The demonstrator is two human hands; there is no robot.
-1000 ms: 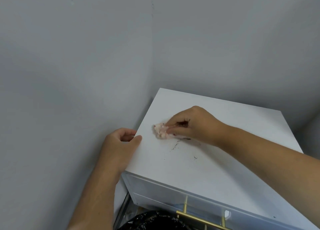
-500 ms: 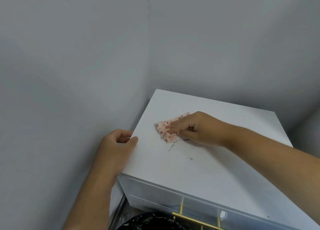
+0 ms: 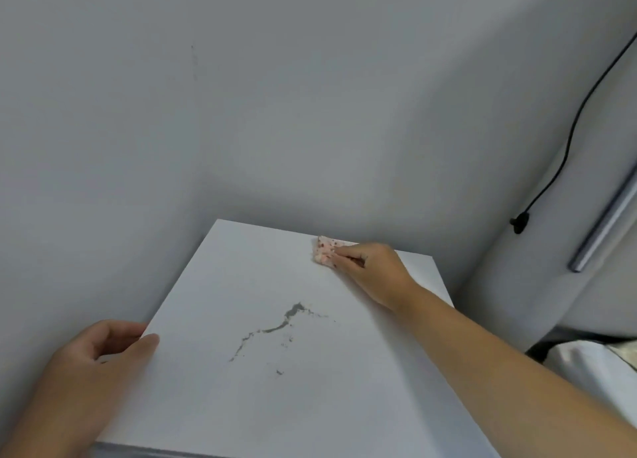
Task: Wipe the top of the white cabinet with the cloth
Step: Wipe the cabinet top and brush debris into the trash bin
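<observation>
The white cabinet [image 3: 241,271] stands in a wall corner, and its flat top fills the lower middle of the head view. A grey streak of dirt [image 3: 275,326] runs across the middle of the top, with small specks beside it. My right hand [image 3: 372,271] presses a small pink speckled cloth [image 3: 324,251] flat near the far right edge of the top. My left hand [image 3: 103,350] grips the cabinet's left edge, thumb on the top and fingers curled over the side.
Grey walls meet behind the cabinet. On the right, a black cable [image 3: 568,130] hangs down the wall to a plug [image 3: 519,222], beside a white door with a long metal handle [image 3: 606,223]. White fabric [image 3: 593,364] lies at the lower right.
My right hand has slid the cloth from the left-middle of the top to its far right edge, leaving a smeared grey streak. The view has shifted right. The left hand still holds the edge.
</observation>
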